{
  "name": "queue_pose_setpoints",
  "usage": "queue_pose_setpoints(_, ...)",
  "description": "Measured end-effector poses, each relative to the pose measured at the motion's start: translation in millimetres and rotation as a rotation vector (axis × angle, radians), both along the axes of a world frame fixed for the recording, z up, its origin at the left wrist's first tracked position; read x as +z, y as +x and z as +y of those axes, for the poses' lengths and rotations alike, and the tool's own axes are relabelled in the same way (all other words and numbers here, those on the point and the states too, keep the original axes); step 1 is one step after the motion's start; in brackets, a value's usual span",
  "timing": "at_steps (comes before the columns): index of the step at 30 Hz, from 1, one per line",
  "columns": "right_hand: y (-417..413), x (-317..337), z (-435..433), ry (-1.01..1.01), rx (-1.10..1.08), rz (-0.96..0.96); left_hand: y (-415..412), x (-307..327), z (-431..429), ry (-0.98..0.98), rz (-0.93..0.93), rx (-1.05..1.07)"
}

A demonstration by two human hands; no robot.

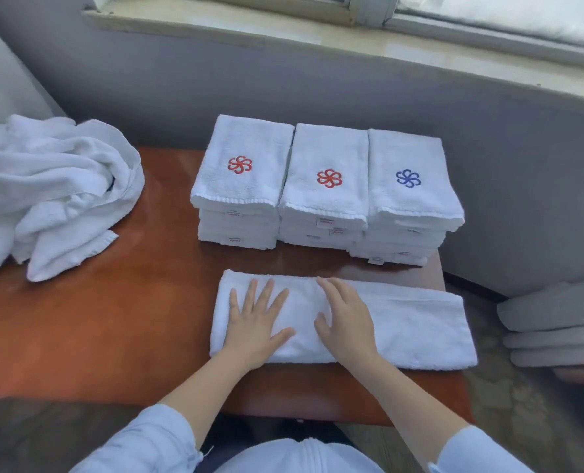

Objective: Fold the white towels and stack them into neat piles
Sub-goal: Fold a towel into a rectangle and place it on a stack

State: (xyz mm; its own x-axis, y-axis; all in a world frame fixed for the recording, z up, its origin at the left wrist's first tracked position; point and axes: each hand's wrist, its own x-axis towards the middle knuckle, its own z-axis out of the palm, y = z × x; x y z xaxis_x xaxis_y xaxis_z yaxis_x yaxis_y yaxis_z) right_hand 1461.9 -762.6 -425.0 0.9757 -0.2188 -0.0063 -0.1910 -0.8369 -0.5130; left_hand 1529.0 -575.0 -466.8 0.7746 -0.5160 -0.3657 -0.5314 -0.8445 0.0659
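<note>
Pressing flat on a long white towel (pixel 420 329), which lies as a folded strip near the front edge of the table (pixel 130 319), the left hand (pixel 256 322) and right hand (pixel 346 319) rest side by side on the strip's left half. The fingers of both are straight and spread, and they grasp nothing. The strip's right end reaches the table's right edge and appears to hang slightly over it. Along the far edge stand three finished stacks, touching side by side: the left pile (pixel 239 186) and middle pile (pixel 324 196), each topped by a red emblem, and the right pile (pixel 410 199), topped by a blue one. A heap (pixel 51 192) of unfolded white towels occupies the far left corner. The step in hand is judged to be smoothing before the cross-folds. Risks: the unweighted right end may slide off the edge once the palms lift, skewing the fold. Creases trapped under the hands would give an uneven packet. The right pile's lower layers sit visibly offset, so another towel set on it carelessly could tip it.
</note>
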Motion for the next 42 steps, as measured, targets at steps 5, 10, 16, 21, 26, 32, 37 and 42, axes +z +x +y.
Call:
queue_pose_setpoints(5,4.7,-19.4,3.1,-0.042,0.342,0.441,4.6,1.7,4.0,0.001,0.069,-0.060)
queue_pose_setpoints(10,3.4,-33.0,-8.8,-0.162,0.389,0.495,12.7,0.7,21.4,0.019,0.090,-0.154)
queue_pose_setpoints(16,7.0,-27.9,2.4,-0.209,0.354,0.570,21.7,2.0,31.9,0.019,0.126,-0.208)
queue_pose_setpoints(21,14.4,-24.3,42.3,-0.179,0.321,0.600,38.7,4.5,65.7,0.024,0.137,-0.230)
queue_pose_setpoints(26,34.4,-26.8,106.6,-0.167,0.302,0.610,60.7,3.9,126.6,0.069,0.140,-0.187)
queue_pose_setpoints(32,65.4,-29.7,175.7,-0.152,0.319,0.593,91.6,-0.1,201.7,0.069,0.126,-0.134)
queue_pose_setpoints(37,86.9,-34.8,224.6,-0.138,0.323,0.568,111.0,-0.6,250.1,0.079,0.124,-0.113)
queue_pose_setpoints(42,96.5,-35.4,250.7,-0.127,0.308,0.545,121.6,4.8,270.6,0.106,0.137,-0.112)
